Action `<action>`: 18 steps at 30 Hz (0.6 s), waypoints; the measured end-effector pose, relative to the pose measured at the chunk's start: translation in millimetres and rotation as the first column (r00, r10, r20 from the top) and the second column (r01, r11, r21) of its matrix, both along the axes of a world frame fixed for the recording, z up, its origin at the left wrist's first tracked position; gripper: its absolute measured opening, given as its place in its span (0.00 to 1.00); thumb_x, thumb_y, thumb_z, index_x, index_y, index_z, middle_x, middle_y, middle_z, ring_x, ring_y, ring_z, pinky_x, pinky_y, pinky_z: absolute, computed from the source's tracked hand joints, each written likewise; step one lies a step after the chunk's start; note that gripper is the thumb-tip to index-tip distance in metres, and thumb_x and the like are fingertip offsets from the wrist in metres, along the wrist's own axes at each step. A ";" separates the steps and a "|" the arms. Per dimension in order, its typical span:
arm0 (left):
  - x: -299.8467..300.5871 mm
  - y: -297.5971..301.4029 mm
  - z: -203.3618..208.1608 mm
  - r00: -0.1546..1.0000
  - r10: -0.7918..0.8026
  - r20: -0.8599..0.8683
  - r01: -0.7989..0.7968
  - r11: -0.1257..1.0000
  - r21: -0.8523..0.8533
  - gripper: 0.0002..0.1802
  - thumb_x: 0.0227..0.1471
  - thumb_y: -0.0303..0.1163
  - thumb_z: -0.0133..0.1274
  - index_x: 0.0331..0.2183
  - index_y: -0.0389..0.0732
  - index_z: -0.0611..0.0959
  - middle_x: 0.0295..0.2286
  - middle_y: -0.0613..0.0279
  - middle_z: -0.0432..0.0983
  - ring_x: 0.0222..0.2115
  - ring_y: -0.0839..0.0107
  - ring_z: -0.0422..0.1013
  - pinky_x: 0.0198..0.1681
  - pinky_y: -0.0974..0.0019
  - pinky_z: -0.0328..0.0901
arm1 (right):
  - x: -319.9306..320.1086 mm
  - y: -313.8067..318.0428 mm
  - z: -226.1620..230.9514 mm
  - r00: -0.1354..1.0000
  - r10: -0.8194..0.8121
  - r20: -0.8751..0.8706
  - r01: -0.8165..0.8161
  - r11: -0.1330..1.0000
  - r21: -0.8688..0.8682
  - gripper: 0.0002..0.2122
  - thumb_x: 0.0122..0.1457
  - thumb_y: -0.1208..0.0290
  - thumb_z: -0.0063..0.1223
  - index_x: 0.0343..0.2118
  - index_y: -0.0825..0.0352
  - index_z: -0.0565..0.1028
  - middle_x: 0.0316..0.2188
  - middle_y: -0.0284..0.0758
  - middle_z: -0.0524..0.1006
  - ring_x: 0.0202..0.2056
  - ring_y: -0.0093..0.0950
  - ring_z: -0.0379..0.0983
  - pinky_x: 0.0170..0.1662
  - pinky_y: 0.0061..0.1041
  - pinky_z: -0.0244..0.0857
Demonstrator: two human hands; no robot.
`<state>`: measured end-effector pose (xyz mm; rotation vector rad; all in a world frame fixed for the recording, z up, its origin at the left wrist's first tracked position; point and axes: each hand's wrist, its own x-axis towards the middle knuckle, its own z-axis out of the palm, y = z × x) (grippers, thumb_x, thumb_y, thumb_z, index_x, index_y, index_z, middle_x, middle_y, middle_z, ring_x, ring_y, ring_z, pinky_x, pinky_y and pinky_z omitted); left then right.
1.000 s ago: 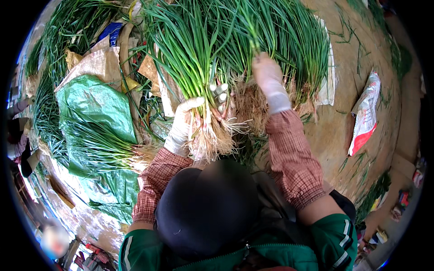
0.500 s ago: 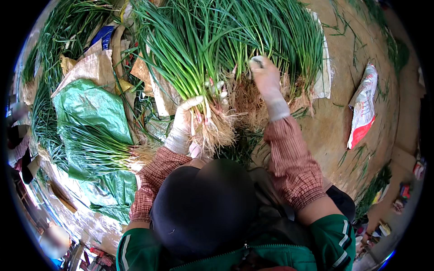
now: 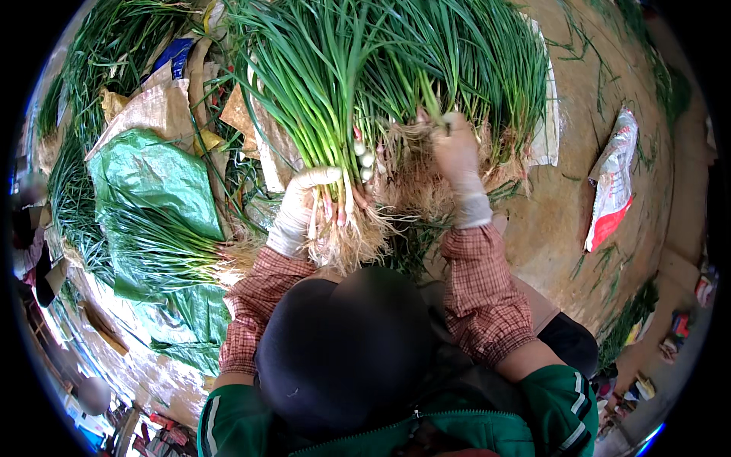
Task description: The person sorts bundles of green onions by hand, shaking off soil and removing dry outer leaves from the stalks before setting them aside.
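My left hand (image 3: 298, 204), in a pale glove, is closed around a thick bunch of spring onions (image 3: 324, 137). Its fingertips show on the far side of the stems, and the tangled pale roots hang toward me. To the right, my right hand (image 3: 458, 156), also gloved, is closed at the root end of a few green stalks (image 3: 431, 103) at the near edge of a spread pile of spring onions (image 3: 487, 57). Motion slightly blurs the right fingers. Brown, soil-covered roots (image 3: 415, 179) lie between the two hands.
A smaller bundle of spring onions (image 3: 171, 247) lies on a green plastic sheet (image 3: 156, 175) at left. Torn sacking (image 3: 156, 114) and more greens (image 3: 72, 183) lie beyond it. A crumpled white-and-red bag (image 3: 613, 179) rests on the brown floor (image 3: 567, 244) at right.
My right hand has come slightly nearer to me, and green stalks now show at its fingers. My left hand and its bunch have shifted a little left and nearer.
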<state>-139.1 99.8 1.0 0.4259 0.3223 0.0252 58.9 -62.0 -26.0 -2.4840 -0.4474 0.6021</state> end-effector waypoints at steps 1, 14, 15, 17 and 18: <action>2.0 -2.3 7.6 0.999 0.030 0.037 -0.030 1.000 -0.007 0.31 0.49 0.33 0.50 0.54 0.30 0.65 0.50 0.41 0.66 0.50 0.53 0.67 0.36 0.63 0.75 | 3.5 -11.4 0.4 0.994 -0.097 0.042 0.089 0.985 0.151 0.07 0.63 0.67 0.43 0.36 0.65 0.70 0.25 0.35 0.72 0.23 0.22 0.67 0.24 0.27 0.63; 22.0 -7.8 -23.6 0.998 -0.059 -0.023 0.059 0.998 -0.019 0.32 0.50 0.38 0.51 0.51 0.25 0.67 0.47 0.40 0.70 0.40 0.55 0.74 0.33 0.63 0.74 | -6.9 22.2 38.5 0.995 0.069 -0.074 -0.079 0.987 -0.143 0.25 0.61 0.45 0.39 0.41 0.64 0.75 0.26 0.33 0.75 0.24 0.23 0.69 0.33 0.25 0.69; 19.0 -0.4 -23.5 0.993 -0.119 -0.006 0.119 0.993 -0.005 0.32 0.50 0.38 0.51 0.51 0.24 0.67 0.47 0.39 0.69 0.40 0.56 0.74 0.34 0.62 0.74 | -2.7 46.1 45.5 0.990 0.067 -0.122 -0.101 0.946 -0.307 0.24 0.61 0.46 0.40 0.40 0.64 0.75 0.26 0.33 0.75 0.25 0.22 0.70 0.34 0.24 0.69; 26.7 -12.0 -23.4 1.000 -0.020 0.009 0.021 0.987 -0.156 0.37 0.46 0.34 0.55 0.54 0.24 0.62 0.40 0.50 0.71 0.38 0.62 0.70 0.40 0.61 0.71 | 5.7 68.0 22.8 0.938 0.280 -0.203 -0.344 0.811 -0.472 0.18 0.62 0.56 0.44 0.43 0.67 0.74 0.31 0.34 0.78 0.28 0.25 0.73 0.37 0.29 0.69; 26.0 -12.8 -23.5 0.999 0.010 0.053 -0.001 0.986 -0.165 0.37 0.46 0.34 0.55 0.54 0.25 0.62 0.38 0.52 0.70 0.38 0.63 0.69 0.41 0.62 0.69 | 5.3 62.3 16.5 0.961 0.212 -0.177 -0.266 0.886 -0.380 0.15 0.61 0.60 0.47 0.44 0.66 0.73 0.30 0.34 0.77 0.26 0.24 0.72 0.32 0.26 0.69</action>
